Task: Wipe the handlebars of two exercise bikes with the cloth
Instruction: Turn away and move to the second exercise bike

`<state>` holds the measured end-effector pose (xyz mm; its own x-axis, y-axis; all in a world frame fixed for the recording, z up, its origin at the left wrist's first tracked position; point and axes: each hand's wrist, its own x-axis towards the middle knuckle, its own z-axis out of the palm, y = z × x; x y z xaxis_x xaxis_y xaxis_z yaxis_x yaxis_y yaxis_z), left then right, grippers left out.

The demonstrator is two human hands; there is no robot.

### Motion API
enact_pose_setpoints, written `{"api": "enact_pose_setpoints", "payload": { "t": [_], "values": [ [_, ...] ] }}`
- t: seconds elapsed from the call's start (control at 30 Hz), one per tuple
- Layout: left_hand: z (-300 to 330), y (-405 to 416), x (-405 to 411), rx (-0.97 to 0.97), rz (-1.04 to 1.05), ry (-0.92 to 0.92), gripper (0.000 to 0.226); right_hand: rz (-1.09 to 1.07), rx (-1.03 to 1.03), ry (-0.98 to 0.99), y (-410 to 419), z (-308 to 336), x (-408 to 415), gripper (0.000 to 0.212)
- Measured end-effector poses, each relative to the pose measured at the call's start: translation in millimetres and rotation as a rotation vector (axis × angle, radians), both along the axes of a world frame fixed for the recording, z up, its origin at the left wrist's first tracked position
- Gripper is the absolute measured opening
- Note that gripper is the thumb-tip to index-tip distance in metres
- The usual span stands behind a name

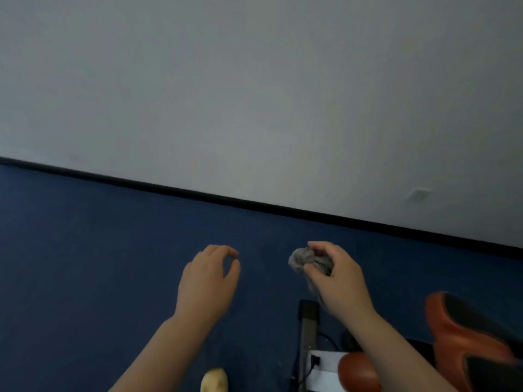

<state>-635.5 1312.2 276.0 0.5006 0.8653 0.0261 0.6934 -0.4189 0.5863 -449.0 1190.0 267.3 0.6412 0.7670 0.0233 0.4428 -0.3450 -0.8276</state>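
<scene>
A: Where is the cloth (308,261) right now?

B: Bunched into a grey wad in the right hand (336,281), thumb and fingertips pinched round it, held out over the blue floor (85,250). The left hand (208,281) hangs beside it, at about 9 o'clock from the cloth, fingers loosely curled and holding nothing.

A: And the handlebars?

B: None that I can pick out with certainty. What shows of a bike is low in view, from 5 to 4 o'clock of the cloth hand: a dark upright post (308,321), a white panel with a cable (325,363), and orange-and-black moulded parts (467,335) (a seat or a shroud, I cannot tell which). They all lie nearer the person than the fingers do, under and to the right of the right forearm.

A: So which hand is nearer the work?

B: The right one, and it already has the cloth. My guess is it must come back and rightward, toward 4 o'clock, not forward toward the wall (254,80). The bar's long axis can't be read from here, so the wipe direction is open.

A: Anything else down there?

B: A pale yellowish thing (214,380) at the bottom edge, unclear what.
</scene>
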Motion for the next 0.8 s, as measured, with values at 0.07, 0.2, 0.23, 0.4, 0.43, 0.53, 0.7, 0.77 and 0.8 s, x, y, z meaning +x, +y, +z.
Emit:
{"api": "enact_pose_setpoints", "payload": {
  "t": [0.07,0.2,0.23,0.4,0.43,0.53,0.7,0.77,0.8],
  "values": [
    [6,44,8,0.013,-0.068,0.019,0.024,-0.076,0.0,-0.015,31,7,5,0.032],
    [15,109,46,0.028,-0.223,0.034,0.024,-0.231,0.021,-0.087,67,23,20,0.034],
    [17,117,59,0.022,-0.265,0.027,0.024,-0.265,0.011,-0.103,69,26,24,0.035],
    [15,131,134,-0.006,-0.495,-0.036,0.021,-0.481,-0.041,-0.13,64,32,62,0.038],
    [13,132,148,-0.014,-0.541,-0.033,0.021,-0.53,-0.045,-0.13,62,31,71,0.038],
    [6,136,195,-0.033,-0.663,-0.018,0.021,-0.645,-0.054,-0.129,57,27,99,0.035],
    [5,145,285,0.009,-0.814,-0.032,0.023,-0.816,-0.024,-0.124,57,20,158,0.031],
    [9,147,325,0.016,-0.869,-0.03,0.023,-0.877,-0.026,-0.116,55,21,183,0.028],
    [12,146,344,0.022,-0.894,-0.035,0.022,-0.901,-0.026,-0.115,53,22,195,0.026]
  ]
}}
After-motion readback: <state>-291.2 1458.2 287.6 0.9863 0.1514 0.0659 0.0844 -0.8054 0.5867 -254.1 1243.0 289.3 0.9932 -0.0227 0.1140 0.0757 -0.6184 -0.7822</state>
